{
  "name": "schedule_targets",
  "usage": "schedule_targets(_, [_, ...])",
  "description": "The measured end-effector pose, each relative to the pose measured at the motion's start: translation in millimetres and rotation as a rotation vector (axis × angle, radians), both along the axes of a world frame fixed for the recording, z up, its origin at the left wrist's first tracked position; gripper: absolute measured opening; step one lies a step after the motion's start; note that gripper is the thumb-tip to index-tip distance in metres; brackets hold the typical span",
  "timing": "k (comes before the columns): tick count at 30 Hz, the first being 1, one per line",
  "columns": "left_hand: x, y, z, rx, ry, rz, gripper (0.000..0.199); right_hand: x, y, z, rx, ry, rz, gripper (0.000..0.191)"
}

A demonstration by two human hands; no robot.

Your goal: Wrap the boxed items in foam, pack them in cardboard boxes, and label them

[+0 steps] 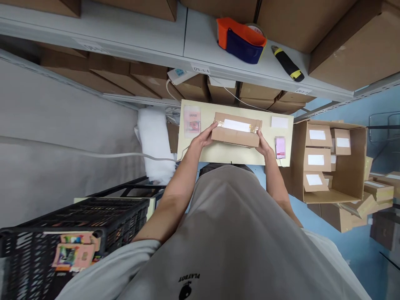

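Note:
Between my two hands is a brown cardboard box [236, 136] with a white label on top and shiny tape at both ends. My left hand [206, 135] grips its left end and my right hand [263, 143] its right end. The box is over a pale yellow table [218, 156]; whether it touches the surface I cannot tell. A pink printed packet [192, 121] lies on the table's left side. Toward the right are a blank white label [279, 122] and a phone-like device [280, 147] with a pinkish screen.
A large open carton [298, 166] at the right holds several labelled boxes. On the shelf [203, 37] above are an orange-and-blue tape dispenser [242, 41] and a yellow-black cutter [287, 63]. White wrap [156, 141] and a black crate [118, 216] are at left; a cable crosses there.

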State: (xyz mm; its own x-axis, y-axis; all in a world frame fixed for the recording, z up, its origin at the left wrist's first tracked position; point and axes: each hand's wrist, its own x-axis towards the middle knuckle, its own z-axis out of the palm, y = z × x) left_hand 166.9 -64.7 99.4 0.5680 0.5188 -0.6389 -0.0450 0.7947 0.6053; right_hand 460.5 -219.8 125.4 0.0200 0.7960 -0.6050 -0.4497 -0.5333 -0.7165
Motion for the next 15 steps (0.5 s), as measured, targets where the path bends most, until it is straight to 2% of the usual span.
schedule_targets(7, [-24.6,-28.1,6.8,0.085,-0.012,0.04,0.082,-3.8,-12.2,8.2,0.003,-0.039,-0.012,0.084])
schedule_targets(11, [-31.1,-33.9,1.2,0.107,-0.045,0.099,0.085,-10.8,-11.7,4.2,-0.022,0.003,0.005,0.085])
schedule_targets(15, [-35.7,-35.8,-7.6,0.045,-0.013,0.135,0.087,-23.0,-12.0,-1.0,-0.007,-0.025,0.009,0.086])
